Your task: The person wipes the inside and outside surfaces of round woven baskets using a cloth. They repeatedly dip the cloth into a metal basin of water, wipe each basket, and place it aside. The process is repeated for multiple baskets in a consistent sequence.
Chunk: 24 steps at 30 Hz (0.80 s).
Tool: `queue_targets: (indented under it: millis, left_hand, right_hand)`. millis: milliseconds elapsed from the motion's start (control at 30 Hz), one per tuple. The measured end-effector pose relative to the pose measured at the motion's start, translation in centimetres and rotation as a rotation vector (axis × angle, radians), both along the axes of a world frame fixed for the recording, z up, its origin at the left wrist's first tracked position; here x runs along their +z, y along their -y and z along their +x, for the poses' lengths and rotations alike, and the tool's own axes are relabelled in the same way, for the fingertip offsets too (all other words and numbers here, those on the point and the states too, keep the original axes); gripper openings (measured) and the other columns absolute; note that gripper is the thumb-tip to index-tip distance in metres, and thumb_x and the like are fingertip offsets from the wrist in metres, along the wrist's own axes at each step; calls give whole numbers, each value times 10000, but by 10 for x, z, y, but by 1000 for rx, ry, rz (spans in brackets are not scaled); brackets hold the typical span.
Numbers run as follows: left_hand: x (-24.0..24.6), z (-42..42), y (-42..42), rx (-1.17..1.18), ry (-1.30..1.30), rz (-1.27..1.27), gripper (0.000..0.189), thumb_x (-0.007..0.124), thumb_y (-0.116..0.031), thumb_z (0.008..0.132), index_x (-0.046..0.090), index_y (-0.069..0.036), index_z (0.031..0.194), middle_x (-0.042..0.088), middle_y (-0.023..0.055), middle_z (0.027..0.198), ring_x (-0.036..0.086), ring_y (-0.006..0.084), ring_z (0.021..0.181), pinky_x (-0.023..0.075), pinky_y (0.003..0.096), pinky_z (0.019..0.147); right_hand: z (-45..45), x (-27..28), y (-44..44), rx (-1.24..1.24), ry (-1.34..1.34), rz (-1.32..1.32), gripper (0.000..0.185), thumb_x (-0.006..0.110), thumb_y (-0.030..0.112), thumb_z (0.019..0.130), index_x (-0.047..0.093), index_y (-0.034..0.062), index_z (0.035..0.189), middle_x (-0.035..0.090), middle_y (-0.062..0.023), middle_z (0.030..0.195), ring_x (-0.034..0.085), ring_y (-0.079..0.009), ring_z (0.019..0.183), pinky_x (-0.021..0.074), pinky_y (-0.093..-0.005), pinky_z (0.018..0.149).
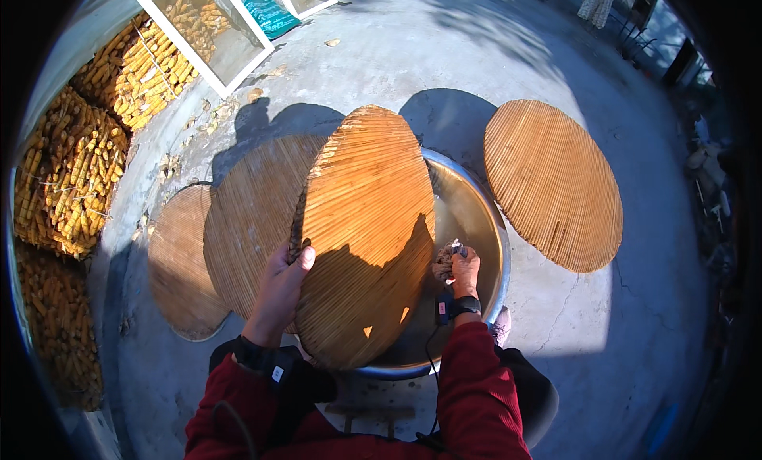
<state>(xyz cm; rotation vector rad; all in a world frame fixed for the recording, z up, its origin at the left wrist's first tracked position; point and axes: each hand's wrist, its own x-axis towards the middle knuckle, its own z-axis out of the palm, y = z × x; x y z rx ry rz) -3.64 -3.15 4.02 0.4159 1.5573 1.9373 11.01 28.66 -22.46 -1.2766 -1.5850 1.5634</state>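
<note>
My left hand [284, 281] grips the left edge of a round mat of plant stalks [366, 222], thumb on its ribbed face. The mat stands tilted over a wide metal basin [503, 245] that holds cloudy water. Over the basin, to the right of the mat, my right hand [466, 268] is closed on a crumpled wet cloth [443, 265]. A strap and a small device are on each wrist. Shadow covers the lower part of the mat's face, while its upper part is sunlit.
Two more round stalk mats [256, 216] [181, 269] lie at the left, one overlapping the other. Another stalk mat [553, 186] is at the right of the basin. Corn cobs [74, 174] are stacked along the left wall, near a white-framed pane [223, 94]. A green sack [271, 16] stands behind it.
</note>
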Motion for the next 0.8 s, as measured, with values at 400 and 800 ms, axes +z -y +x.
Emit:
queue_targets:
  millis: [400, 800]
  left_hand:
    - [-7, 0, -4, 35, 40, 38, 347, 556, -145, 991, 512, -2, 1304, 622, 62, 1206, 588, 140, 1049, 473, 307, 922]
    - [-10, -2, 2, 39, 76, 18, 421, 630, -187, 958, 489, 25, 1294, 616, 89, 1218, 578, 149, 1094, 470, 308, 944]
  right_hand:
    - [-89, 222, 155, 625, -303, 747, 553, 625, -59, 731, 618, 151, 1243, 553, -184, 1241, 505, -381, 1159, 435, -401, 976]
    - [-149, -49, 6, 377, 346, 401, 575, 635, 192, 838, 477, 124, 1387, 568, -238, 1256, 518, -454, 1164, 415, -487, 1004]
